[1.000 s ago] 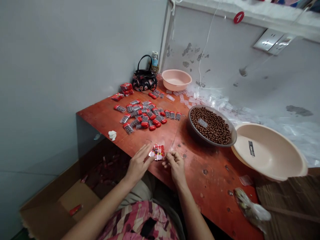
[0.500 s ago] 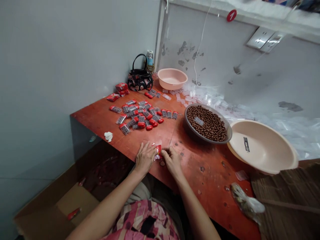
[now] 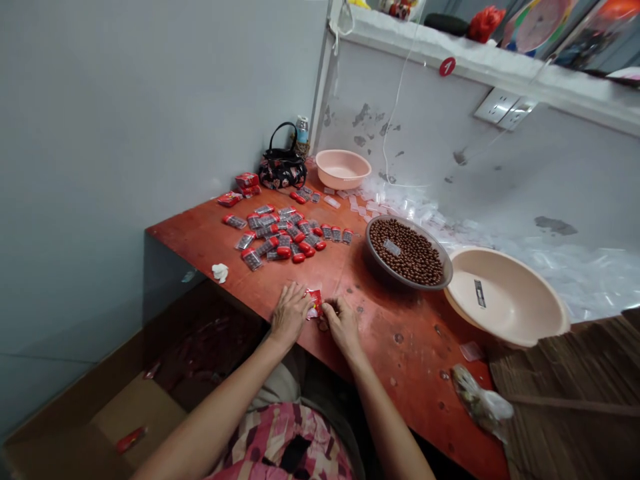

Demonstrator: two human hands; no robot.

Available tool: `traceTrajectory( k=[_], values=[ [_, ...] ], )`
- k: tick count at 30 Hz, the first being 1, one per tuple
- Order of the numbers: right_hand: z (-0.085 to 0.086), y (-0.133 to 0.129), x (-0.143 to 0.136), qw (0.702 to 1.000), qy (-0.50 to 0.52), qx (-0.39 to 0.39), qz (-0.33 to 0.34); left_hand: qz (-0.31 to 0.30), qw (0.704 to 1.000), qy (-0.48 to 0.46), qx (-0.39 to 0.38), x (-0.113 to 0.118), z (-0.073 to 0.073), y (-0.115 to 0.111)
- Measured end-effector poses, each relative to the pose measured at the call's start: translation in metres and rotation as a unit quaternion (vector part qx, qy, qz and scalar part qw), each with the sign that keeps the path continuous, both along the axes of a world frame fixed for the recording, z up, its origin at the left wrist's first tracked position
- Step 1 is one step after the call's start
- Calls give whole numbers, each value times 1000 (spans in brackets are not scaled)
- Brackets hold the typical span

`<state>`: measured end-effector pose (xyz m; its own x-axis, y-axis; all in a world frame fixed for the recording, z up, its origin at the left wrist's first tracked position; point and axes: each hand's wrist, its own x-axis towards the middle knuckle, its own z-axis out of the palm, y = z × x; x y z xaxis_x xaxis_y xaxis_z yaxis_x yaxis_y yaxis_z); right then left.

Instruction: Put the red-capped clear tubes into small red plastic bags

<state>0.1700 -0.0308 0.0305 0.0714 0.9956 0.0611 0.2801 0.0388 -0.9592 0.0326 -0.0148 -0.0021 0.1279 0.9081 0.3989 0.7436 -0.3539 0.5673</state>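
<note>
A small red packet [image 3: 315,304] with a yellow and pale print lies near the table's front edge, between my hands. My left hand [image 3: 290,311] rests on the table with its fingers closed over the packet's left side. At the packet's right edge, my right hand [image 3: 343,323] pinches with thumb and forefinger; its other fingers are curled. Farther back is a loose pile of small clear boxes with red caps [image 3: 284,245], filled with dark balls. To the right stands a grey basin [image 3: 373,259] full of brown balls, with a clear piece [image 3: 391,247] on top.
A large cream basin [image 3: 520,293] is right of the grey one; a pink basin [image 3: 343,170] and black handbag [image 3: 283,168] stand at the back. Clear plastic pieces [image 3: 430,212] line the wall. Cardboard [image 3: 575,393] and a knotted plastic bag [image 3: 480,400] are at right.
My view has tilted up slightly, showing more of the shelf. Both hands stay at the packet, and more of its red face shows between them.
</note>
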Motion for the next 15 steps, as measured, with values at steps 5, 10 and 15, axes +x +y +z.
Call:
traceTrajectory(
  k=[5, 10, 15],
  values=[
    [-3, 7, -4, 999, -41, 22, -23, -8, 1000, -5, 16, 0, -5, 0],
    [-1, 9, -12, 999, -4, 14, -31, -24, 996, -66, 51, -2, 0, -7],
    [9, 20, -15, 997, 77, -13, -20, -18, 982, -186, 28, -5, 20, -12]
  ],
)
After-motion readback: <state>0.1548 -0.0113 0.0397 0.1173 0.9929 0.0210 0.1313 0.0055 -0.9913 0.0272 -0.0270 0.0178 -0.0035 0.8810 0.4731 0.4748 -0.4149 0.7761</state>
